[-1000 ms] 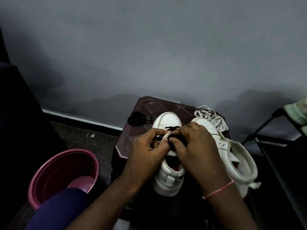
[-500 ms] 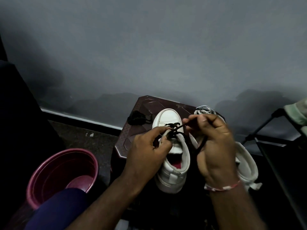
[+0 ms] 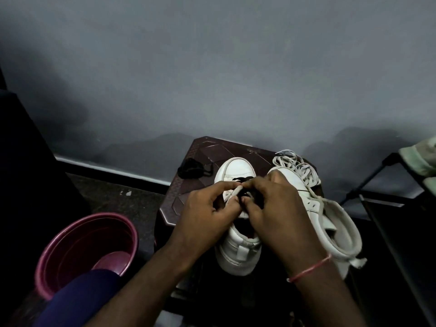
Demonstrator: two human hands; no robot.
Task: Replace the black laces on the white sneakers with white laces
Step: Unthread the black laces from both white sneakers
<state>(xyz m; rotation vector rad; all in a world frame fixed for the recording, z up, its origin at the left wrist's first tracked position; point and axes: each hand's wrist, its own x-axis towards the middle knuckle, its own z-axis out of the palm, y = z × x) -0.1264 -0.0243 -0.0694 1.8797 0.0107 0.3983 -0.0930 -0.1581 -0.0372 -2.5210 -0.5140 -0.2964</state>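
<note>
Both hands meet over the left sneaker (image 3: 237,252) on the stool (image 3: 212,149). The right hand (image 3: 280,208), which half a second ago was raised far and right drawing out the black lace (image 3: 241,178), is back at the eyelets pinching it. The left hand (image 3: 205,211) pinches what looks like the eyelet flap. I read another crossing freed. The white laces (image 3: 298,169) wait by the right sneaker (image 3: 335,223).
</note>
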